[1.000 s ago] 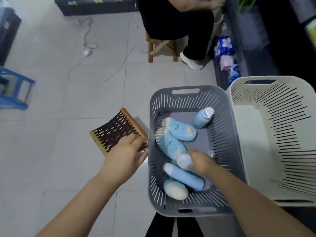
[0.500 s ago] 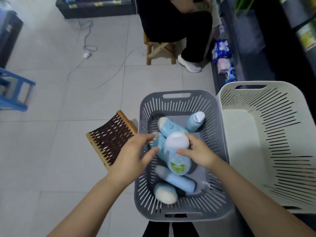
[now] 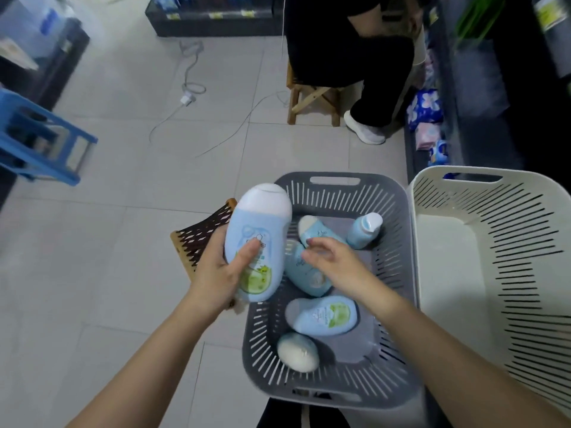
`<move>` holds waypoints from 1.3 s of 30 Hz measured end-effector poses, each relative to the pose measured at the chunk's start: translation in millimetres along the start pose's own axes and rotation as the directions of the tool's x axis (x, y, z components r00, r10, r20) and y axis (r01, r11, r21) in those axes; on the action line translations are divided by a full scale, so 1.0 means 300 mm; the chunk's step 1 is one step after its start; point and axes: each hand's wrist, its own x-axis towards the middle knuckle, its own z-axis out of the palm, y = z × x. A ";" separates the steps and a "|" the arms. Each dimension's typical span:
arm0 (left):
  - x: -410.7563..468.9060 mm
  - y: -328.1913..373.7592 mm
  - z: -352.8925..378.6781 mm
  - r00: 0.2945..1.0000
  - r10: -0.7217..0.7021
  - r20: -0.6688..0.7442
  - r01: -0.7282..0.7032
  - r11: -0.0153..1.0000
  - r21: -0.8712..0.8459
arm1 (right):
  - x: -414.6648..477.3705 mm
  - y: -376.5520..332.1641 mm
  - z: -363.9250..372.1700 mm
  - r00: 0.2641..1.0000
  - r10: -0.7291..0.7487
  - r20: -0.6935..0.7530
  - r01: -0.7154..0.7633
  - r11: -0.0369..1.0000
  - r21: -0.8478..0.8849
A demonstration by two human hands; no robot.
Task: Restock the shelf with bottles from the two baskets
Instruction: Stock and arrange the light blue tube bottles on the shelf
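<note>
My left hand (image 3: 221,273) grips a light blue bottle (image 3: 258,233) with a white cap, held upright above the left rim of the grey basket (image 3: 336,186). My right hand (image 3: 335,267) hovers over the basket with relaxed fingers and holds nothing. Several blue bottles lie in the grey basket, among them one with a green label (image 3: 323,316), one standing with its white cap up (image 3: 364,230) and one showing its white end (image 3: 298,352). A cream basket (image 3: 494,193) stands to the right with no bottles visible inside. The dark shelf (image 3: 463,97) runs along the right.
A small wooden stool with a woven seat (image 3: 197,239) sits left of the grey basket. A person in black sits on a wooden stool (image 3: 312,97) ahead. A blue stool (image 3: 40,140) stands at the far left, and a cable with a plug (image 3: 187,100) lies on the tiled floor.
My right hand lifted a bottle out of the grey basket and passed it to my left hand, which now holds it higher and to the left. My right hand has let go.
</note>
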 end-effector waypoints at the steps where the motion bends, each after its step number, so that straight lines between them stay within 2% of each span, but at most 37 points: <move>1: -0.005 -0.006 -0.016 0.999 -0.004 -0.033 0.004 1.000 -0.014 | 0.018 0.065 0.002 0.999 0.035 0.012 -0.032 0.982 -0.184; 3: -0.013 -0.029 -0.047 0.997 -0.013 -0.079 0.010 0.999 -0.035 | 0.040 0.186 0.015 0.994 0.104 0.040 -0.075 0.887 -0.455; 5: -0.019 -0.063 -0.073 0.990 -0.031 -0.141 0.020 0.997 -0.081 | 0.052 0.276 0.034 0.985 0.160 0.059 -0.087 0.768 -0.635; 7: -0.027 -0.097 -0.095 0.980 -0.061 -0.188 0.036 0.990 -0.134 | 0.067 0.337 0.050 0.983 0.186 0.011 -0.114 0.649 -0.752; 10: -0.040 -0.142 -0.128 0.972 -0.124 -0.198 0.080 0.973 -0.218 | 0.082 0.389 0.062 0.970 0.215 -0.112 -0.226 0.635 -0.739; 12: -0.046 -0.170 -0.145 0.965 -0.163 -0.205 0.109 0.961 -0.254 | 0.088 0.402 0.069 0.965 0.238 -0.108 -0.239 0.636 -0.734; 15: -0.053 -0.205 -0.155 0.958 -0.178 -0.226 0.111 0.954 -0.279 | 0.098 0.410 0.082 0.970 0.236 -0.050 -0.189 0.613 -0.767; 20: -0.054 -0.221 -0.133 0.954 -0.205 -0.220 0.125 0.936 -0.330 | 0.096 0.442 0.085 0.965 0.250 0.073 -0.060 0.485 -0.873; 22: -0.054 -0.223 -0.127 0.955 -0.205 -0.215 0.128 0.937 -0.327 | 0.096 0.459 0.084 0.970 0.225 0.091 -0.024 0.463 -0.886; 26: -0.054 -0.237 -0.114 0.959 -0.194 -0.208 0.119 0.938 -0.327 | 0.103 0.477 0.083 0.973 0.211 0.096 -0.020 0.491 -0.871; 32: -0.063 -0.244 -0.090 0.961 -0.190 -0.199 0.122 0.942 -0.313 | 0.095 0.469 0.092 0.972 0.219 0.085 0.009 0.329 -0.944; 34: -0.068 -0.243 -0.086 0.962 -0.187 -0.198 0.120 0.944 -0.308 | 0.092 0.468 0.092 0.964 0.253 0.084 -0.009 0.345 -0.939; 35: -0.071 -0.241 -0.086 0.962 -0.184 -0.200 0.117 0.945 -0.305 | 0.091 0.462 0.090 0.960 0.268 0.080 -0.031 0.387 -0.921; 39: -0.087 -0.206 -0.096 0.967 -0.165 -0.196 0.101 0.948 -0.301 | 0.069 0.397 0.069 0.958 0.266 0.107 -0.095 0.648 -0.756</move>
